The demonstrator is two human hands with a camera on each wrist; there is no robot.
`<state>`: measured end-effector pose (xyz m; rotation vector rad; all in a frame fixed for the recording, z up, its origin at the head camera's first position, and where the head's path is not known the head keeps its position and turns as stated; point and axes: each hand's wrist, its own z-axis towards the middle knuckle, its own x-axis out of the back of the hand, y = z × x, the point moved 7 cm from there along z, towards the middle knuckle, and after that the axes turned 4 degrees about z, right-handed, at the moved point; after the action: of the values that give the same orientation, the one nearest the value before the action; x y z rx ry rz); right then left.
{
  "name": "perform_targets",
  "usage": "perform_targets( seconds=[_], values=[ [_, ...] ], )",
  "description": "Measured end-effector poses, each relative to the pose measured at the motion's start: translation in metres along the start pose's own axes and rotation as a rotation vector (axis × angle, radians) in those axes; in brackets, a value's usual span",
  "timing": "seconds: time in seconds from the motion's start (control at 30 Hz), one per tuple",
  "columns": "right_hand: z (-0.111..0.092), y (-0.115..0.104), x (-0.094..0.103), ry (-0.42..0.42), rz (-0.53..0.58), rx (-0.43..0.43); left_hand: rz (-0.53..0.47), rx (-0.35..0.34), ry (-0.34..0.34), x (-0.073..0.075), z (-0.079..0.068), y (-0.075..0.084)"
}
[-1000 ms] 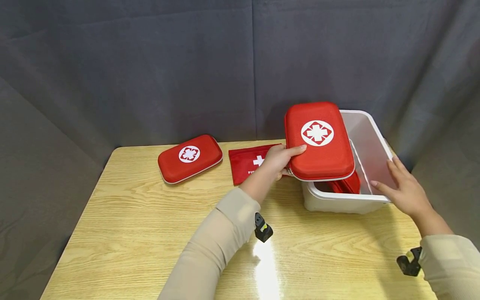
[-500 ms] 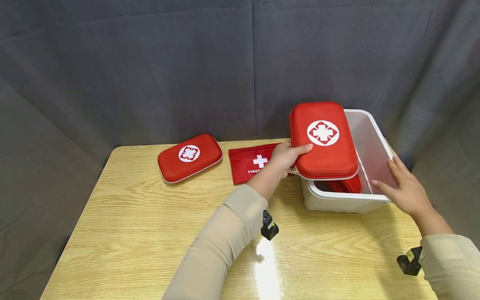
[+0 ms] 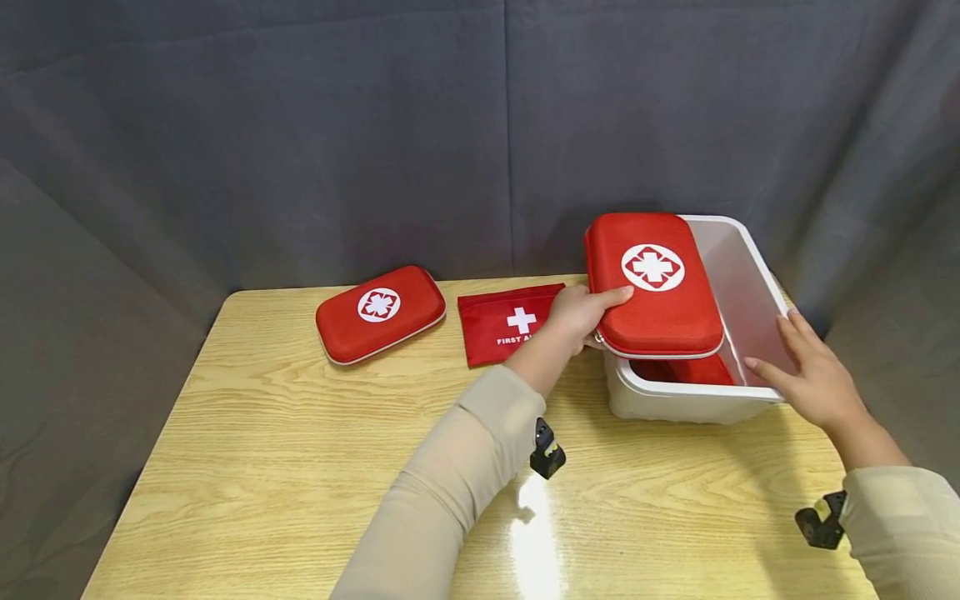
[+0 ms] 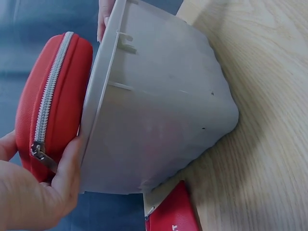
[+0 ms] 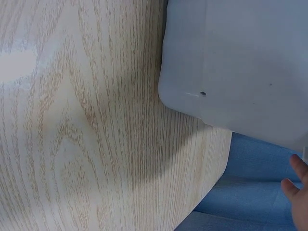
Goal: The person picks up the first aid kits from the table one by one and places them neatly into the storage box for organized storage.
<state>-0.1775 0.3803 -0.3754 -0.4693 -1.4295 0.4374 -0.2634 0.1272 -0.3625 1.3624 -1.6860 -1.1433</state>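
Observation:
My left hand grips the near-left edge of a red zippered first aid case, thumb on top and fingers beneath. The case lies over the left part of a white plastic bin, its white emblem facing up. In the left wrist view, the case's silver zipper shows close by the bin's rim. My right hand rests at the bin's right rim with fingers spread and the thumb over the inside. Red fabric shows inside the bin below the case; most of it is hidden.
A second red hard case lies at the back left of the wooden table. Between it and the bin is a flat red first aid pouch, partly covered by my left hand. A grey curtain hangs behind the table.
My left hand has carried the red case a little to the right and lower over the bin. The right hand has stayed at the rim.

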Motion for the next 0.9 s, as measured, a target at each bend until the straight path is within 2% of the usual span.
perform_targets(
  seconds=[0.3,0.5,0.73,0.9],
  values=[
    [0.000,0.001,-0.001,0.001,-0.002,-0.001,0.062,-0.001,0.019,-0.015,-0.003,0.003],
    [0.002,0.001,0.000,0.011,-0.007,0.030,0.116,0.004,0.047,-0.023,-0.004,0.005],
    [0.000,0.001,0.000,0.002,-0.016,0.030,0.305,-0.022,0.102,-0.028,-0.005,0.010],
    [-0.001,0.000,0.000,-0.002,-0.019,0.027,0.391,-0.008,0.139,-0.029,-0.008,0.013]
  ],
)
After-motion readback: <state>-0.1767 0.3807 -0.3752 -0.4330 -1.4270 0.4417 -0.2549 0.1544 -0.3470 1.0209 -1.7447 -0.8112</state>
